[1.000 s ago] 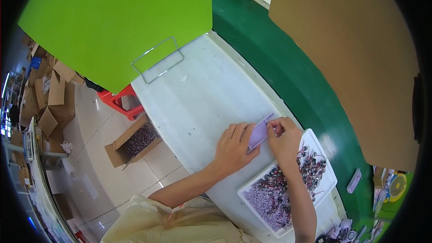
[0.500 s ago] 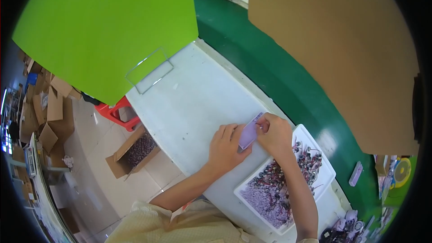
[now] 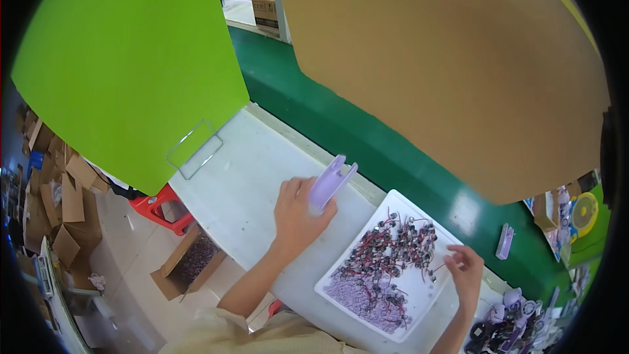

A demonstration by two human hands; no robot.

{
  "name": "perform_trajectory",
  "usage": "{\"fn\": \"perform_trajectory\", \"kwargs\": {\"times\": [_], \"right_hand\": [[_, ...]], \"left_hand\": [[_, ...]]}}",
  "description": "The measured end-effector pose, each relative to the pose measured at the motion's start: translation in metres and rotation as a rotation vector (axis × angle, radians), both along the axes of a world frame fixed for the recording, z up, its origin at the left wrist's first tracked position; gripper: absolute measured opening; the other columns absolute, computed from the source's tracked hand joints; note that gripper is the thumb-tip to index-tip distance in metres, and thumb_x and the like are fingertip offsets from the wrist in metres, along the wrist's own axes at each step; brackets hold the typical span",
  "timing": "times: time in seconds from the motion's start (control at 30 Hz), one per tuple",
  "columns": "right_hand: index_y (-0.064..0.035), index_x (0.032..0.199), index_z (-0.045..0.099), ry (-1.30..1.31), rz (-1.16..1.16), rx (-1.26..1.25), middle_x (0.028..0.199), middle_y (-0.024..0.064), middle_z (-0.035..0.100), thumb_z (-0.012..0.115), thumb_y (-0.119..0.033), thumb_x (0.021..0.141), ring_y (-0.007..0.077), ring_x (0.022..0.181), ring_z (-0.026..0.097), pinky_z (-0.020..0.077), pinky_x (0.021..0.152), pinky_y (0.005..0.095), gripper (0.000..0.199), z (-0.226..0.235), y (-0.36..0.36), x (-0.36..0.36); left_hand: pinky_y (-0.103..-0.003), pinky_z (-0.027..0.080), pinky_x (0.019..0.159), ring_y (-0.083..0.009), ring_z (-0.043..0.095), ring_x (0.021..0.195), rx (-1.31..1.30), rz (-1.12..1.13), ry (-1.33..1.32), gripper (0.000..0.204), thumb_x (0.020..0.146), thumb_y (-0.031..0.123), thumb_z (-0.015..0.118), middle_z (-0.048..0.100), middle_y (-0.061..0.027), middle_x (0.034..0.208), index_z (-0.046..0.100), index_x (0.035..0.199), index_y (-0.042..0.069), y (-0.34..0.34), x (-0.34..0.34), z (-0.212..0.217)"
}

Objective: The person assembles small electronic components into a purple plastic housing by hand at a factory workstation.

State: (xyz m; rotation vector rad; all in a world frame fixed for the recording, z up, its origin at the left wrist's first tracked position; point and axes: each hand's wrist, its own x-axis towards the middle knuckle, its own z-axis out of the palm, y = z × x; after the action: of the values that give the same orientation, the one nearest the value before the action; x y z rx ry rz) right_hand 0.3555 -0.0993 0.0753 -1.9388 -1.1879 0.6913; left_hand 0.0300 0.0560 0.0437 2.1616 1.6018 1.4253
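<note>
My left hand [image 3: 298, 216] grips a lilac plastic shell [image 3: 327, 185], long and trough-shaped, tilted up with its forked end away from me. Below and to the right lies a white tray [image 3: 429, 308]. It holds a tangle of small dark round parts with red and black wires [image 3: 393, 249], and a heap of tiny lilac pieces [image 3: 354, 301] fills its near left part. Over the tray's right edge is my right hand [image 3: 466, 269], fingers bent, thumb and forefinger apart. A thin wire runs close to its fingertips; whether they touch it is unclear.
A wire frame [image 3: 196, 151] lies on the white table [image 3: 255, 157] by a green panel [image 3: 131, 72]. A brown board [image 3: 445, 78] rises ahead. Another lilac piece [image 3: 504, 241] rests on the green surface [image 3: 452, 203]. Lilac assemblies [image 3: 514, 318] pile at right; an opened carton [image 3: 190, 265] stands on the floor.
My right hand has left the lilac shell and moved right and down to the tray's edge. My left hand keeps the shell, now tilted upright. The whole view has shifted.
</note>
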Motion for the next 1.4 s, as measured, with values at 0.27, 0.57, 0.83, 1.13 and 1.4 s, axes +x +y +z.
{"fn": "perform_trajectory", "kwargs": {"times": [0.27,0.57,0.83,1.13,1.4], "right_hand": [[-0.002,0.095,0.069,0.041,-0.191,0.0,0.07,-0.0054,0.051,0.071,-0.002,0.081,0.0022,0.063,0.046,0.0345,0.051,0.0185,0.014,-0.022,-0.059,0.032],[-0.0053,0.094,0.069,-0.228,0.049,0.156,0.073,0.0036,0.061,0.076,0.003,0.069,0.0124,0.065,0.058,0.043,0.055,0.026,0.027,-0.026,-0.048,-0.002],[-0.003,0.099,0.067,-0.404,0.23,0.146,0.1,0.0164,0.062,0.073,-0.006,0.078,0.0353,0.091,0.058,0.0504,0.078,0.0402,0.023,-0.023,-0.02,-0.044],[-0.0064,0.099,0.068,-0.372,0.117,0.228,0.098,0.0149,0.062,0.069,0.003,0.079,0.0284,0.08,0.063,0.0532,0.067,0.0361,0.022,-0.036,-0.031,-0.04],[-0.0026,0.1,0.066,-0.296,0.195,0.164,0.097,0.0153,0.062,0.066,0.007,0.078,0.028,0.079,0.062,0.0517,0.07,0.0345,0.024,-0.023,-0.031,-0.036]], "left_hand": [[-0.042,0.05,0.078,-0.0318,0.053,0.095,-0.057,-0.098,0.061,0.034,0.072,0.03,0.073,0.056,-0.013,0.093,0.064,0.09,0.002,0.106,0.07,-0.038],[-0.043,0.051,0.085,-0.0319,0.053,0.106,-0.352,-0.258,0.151,0.049,0.074,0.04,0.072,0.058,-0.0152,0.104,0.066,0.099,-0.002,0.135,0.141,-0.063],[-0.03,0.05,0.07,-0.0185,0.061,0.077,-0.283,-0.297,-0.367,0.034,0.088,0.032,0.071,0.067,-0.0067,0.085,0.068,0.105,0.002,0.135,0.097,-0.08],[-0.027,0.047,0.06,-0.0123,0.061,0.065,-0.276,-0.277,-0.398,0.019,0.091,0.022,0.065,0.067,-0.0037,0.074,0.07,0.089,0.004,0.126,0.096,-0.063],[-0.031,0.047,0.06,-0.0166,0.06,0.063,-0.262,-0.307,-0.348,0.018,0.089,0.02,0.065,0.066,-0.0061,0.071,0.07,0.082,0.004,0.124,0.1,-0.059]]}}
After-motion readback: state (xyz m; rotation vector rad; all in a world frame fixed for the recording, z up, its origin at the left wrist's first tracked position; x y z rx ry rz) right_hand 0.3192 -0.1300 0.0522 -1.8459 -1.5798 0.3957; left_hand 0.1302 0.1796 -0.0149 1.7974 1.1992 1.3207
